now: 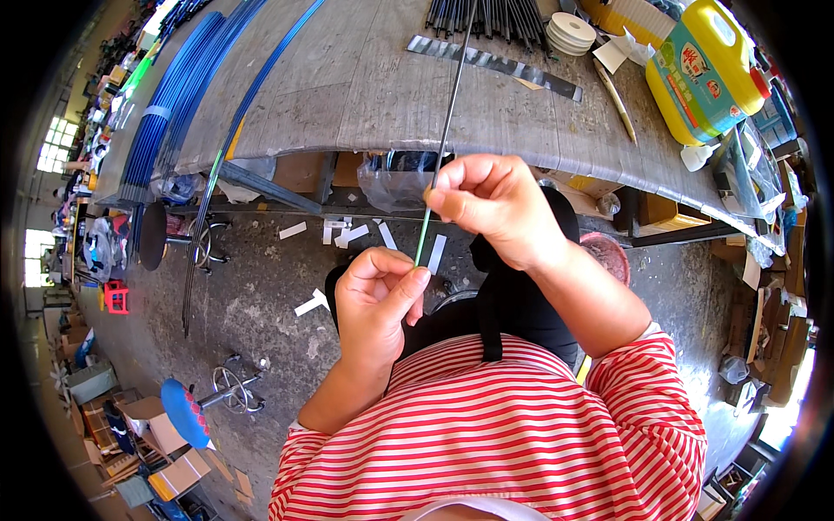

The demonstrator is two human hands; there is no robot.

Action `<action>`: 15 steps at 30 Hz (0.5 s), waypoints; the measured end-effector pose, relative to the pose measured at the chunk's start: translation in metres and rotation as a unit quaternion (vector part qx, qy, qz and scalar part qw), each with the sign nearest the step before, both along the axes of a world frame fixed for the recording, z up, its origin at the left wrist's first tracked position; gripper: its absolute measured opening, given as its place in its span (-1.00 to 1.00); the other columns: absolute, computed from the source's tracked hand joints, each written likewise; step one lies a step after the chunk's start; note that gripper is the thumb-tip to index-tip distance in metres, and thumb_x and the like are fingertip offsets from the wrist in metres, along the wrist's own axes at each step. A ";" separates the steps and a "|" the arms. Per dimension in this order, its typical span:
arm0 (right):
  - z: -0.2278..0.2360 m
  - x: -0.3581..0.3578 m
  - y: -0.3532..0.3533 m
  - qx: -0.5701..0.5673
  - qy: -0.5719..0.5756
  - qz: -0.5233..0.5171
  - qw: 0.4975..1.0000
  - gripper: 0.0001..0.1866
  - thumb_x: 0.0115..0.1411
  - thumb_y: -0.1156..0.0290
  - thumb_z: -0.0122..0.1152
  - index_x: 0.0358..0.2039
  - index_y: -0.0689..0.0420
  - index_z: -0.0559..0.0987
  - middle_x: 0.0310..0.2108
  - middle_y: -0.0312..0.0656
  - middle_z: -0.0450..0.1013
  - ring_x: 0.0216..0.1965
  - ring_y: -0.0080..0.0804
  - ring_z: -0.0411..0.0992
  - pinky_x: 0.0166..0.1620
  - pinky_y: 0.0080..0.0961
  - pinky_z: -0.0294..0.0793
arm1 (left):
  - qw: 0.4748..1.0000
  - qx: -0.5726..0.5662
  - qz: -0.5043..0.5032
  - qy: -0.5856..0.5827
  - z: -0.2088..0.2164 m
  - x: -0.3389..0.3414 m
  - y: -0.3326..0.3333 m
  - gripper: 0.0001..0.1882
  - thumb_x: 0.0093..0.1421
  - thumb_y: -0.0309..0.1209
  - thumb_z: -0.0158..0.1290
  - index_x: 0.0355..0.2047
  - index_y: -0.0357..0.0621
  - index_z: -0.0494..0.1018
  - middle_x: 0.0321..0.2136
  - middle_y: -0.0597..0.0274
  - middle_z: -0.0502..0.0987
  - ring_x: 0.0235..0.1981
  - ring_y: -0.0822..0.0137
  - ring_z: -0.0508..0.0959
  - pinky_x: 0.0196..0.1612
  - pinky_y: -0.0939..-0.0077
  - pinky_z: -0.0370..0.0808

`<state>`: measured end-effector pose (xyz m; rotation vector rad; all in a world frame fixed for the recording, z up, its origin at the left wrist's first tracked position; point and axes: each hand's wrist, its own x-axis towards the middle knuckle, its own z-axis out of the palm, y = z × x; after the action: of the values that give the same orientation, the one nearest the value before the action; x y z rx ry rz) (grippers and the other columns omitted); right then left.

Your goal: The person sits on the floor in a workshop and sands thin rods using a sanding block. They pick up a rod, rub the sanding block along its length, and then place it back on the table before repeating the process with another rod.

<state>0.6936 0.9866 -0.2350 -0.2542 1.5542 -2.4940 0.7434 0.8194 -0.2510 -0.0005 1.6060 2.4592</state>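
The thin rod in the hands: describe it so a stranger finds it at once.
Start at the grey workbench and come to its near edge, before the striped shirt. There the left hand and right hand pinch a thin rod, the left lower down. Unlike the dark rods piled on the workbench, it is held in fingers, its lower part green.

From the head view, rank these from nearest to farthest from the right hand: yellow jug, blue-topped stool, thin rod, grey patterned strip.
1. Thin rod: pinched in the right hand.
2. Grey patterned strip: on the table, beyond the hand.
3. Yellow jug: on the table, off to the right.
4. Blue-topped stool: lower left.
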 end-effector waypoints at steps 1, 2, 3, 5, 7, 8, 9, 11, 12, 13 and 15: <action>-0.002 0.001 -0.002 -0.007 -0.004 0.008 1.000 -0.91 0.03 0.52 0.18 -0.46 0.27 0.50 -0.54 -0.37 0.42 -0.49 -0.76 0.33 -0.42 -0.80 0.32 | 1.000 -0.002 0.004 0.001 0.000 0.000 0.000 -0.87 -0.01 -0.63 0.06 -0.52 -0.19 0.32 -0.55 0.28 0.38 -0.77 0.55 0.30 -0.77 0.74 0.20; -0.003 0.003 -0.003 -0.010 -0.006 0.007 1.000 -0.92 0.02 0.53 0.19 -0.47 0.26 0.49 -0.54 -0.38 0.42 -0.50 -0.78 0.32 -0.43 -0.82 0.31 | 1.000 -0.002 0.003 0.001 0.000 -0.001 0.000 -0.87 -0.01 -0.63 0.06 -0.52 -0.19 0.32 -0.55 0.27 0.38 -0.77 0.55 0.30 -0.77 0.74 0.20; -0.004 0.003 -0.002 -0.003 -0.004 0.010 1.000 -0.92 0.02 0.53 0.19 -0.47 0.26 0.49 -0.54 -0.38 0.42 -0.50 -0.78 0.32 -0.43 -0.82 0.31 | 1.000 -0.003 0.003 0.000 -0.001 -0.001 0.001 -0.87 -0.01 -0.63 0.06 -0.52 -0.19 0.32 -0.55 0.27 0.38 -0.77 0.55 0.30 -0.77 0.74 0.20; -0.009 0.001 -0.002 0.009 -0.001 0.018 1.000 -0.93 0.02 0.54 0.19 -0.48 0.25 0.49 -0.54 -0.39 0.42 -0.50 -0.78 0.32 -0.43 -0.82 0.31 | 1.000 -0.003 0.002 -0.001 -0.001 -0.001 0.001 -0.88 -0.01 -0.63 0.06 -0.52 -0.20 0.33 -0.55 0.26 0.38 -0.77 0.55 0.30 -0.77 0.74 0.21; -0.011 0.000 -0.003 0.004 0.005 0.007 1.000 -0.94 0.01 0.55 0.19 -0.48 0.24 0.49 -0.53 -0.39 0.42 -0.50 -0.78 0.33 -0.44 -0.81 0.31 | 1.000 -0.003 0.003 -0.004 -0.001 0.000 0.000 -0.89 -0.01 -0.63 0.07 -0.52 -0.22 0.34 -0.54 0.26 0.38 -0.76 0.55 0.31 -0.77 0.74 0.21; -0.011 -0.001 -0.003 0.001 0.008 0.003 1.000 -0.94 0.01 0.55 0.18 -0.48 0.24 0.49 -0.53 -0.40 0.42 -0.50 -0.78 0.33 -0.44 -0.81 0.31 | 0.999 -0.034 0.000 0.006 -0.003 0.001 -0.002 -0.89 -0.01 -0.63 0.07 -0.52 -0.23 0.34 -0.55 0.25 0.38 -0.75 0.55 0.31 -0.76 0.74 0.21; -0.009 -0.003 -0.002 0.002 0.026 -0.014 1.000 -0.95 0.04 0.53 0.14 -0.49 0.23 0.48 -0.53 -0.37 0.43 -0.51 -0.77 0.33 -0.43 -0.81 0.32 | 0.998 -0.064 -0.001 0.016 -0.006 0.003 -0.008 -0.89 -0.01 -0.63 0.07 -0.52 -0.24 0.35 -0.55 0.25 0.38 -0.75 0.55 0.32 -0.76 0.75 0.21; 0.010 -0.010 0.009 0.013 0.071 -0.080 0.994 -0.93 0.08 0.49 0.09 -0.49 0.22 0.48 -0.56 -0.36 0.41 -0.57 -0.75 0.31 -0.50 -0.83 0.28 | 0.991 -0.134 -0.001 0.020 -0.011 0.011 -0.027 -0.90 -0.03 -0.64 0.08 -0.53 -0.27 0.37 -0.56 0.25 0.39 -0.73 0.55 0.33 -0.72 0.77 0.23; 0.014 -0.015 0.019 0.031 0.063 -0.128 0.989 -0.91 0.10 0.46 0.09 -0.49 0.21 0.47 -0.59 -0.35 0.40 -0.61 -0.74 0.28 -0.54 -0.83 0.24 | 0.983 -0.179 -0.009 0.027 -0.012 0.016 -0.041 -0.91 -0.03 -0.64 0.09 -0.53 -0.27 0.38 -0.58 0.28 0.40 -0.69 0.57 0.36 -0.68 0.78 0.25; 0.016 -0.019 0.029 0.047 0.057 -0.173 0.982 -0.89 0.11 0.43 0.08 -0.48 0.20 0.47 -0.61 -0.35 0.38 -0.65 -0.74 0.25 -0.58 -0.84 0.21 | 0.973 -0.226 -0.015 0.035 -0.014 0.023 -0.058 -0.91 -0.03 -0.64 0.09 -0.54 -0.27 0.39 -0.60 0.31 0.41 -0.65 0.58 0.38 -0.63 0.79 0.28; 0.021 -0.025 0.049 0.042 0.075 -0.165 0.983 -0.88 0.10 0.41 0.12 -0.47 0.19 0.47 -0.66 -0.37 0.34 -0.70 -0.74 0.21 -0.65 -0.84 0.14 | 0.945 -0.314 -0.004 0.088 -0.009 0.033 -0.094 -0.92 -0.06 -0.66 0.10 -0.56 -0.28 0.42 -0.59 0.29 0.41 -0.59 0.56 0.41 -0.57 0.77 0.32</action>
<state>0.6691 1.0358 -0.2136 -0.1891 1.8951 -2.6989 0.7759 0.7257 -0.2597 0.1310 2.3863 1.8758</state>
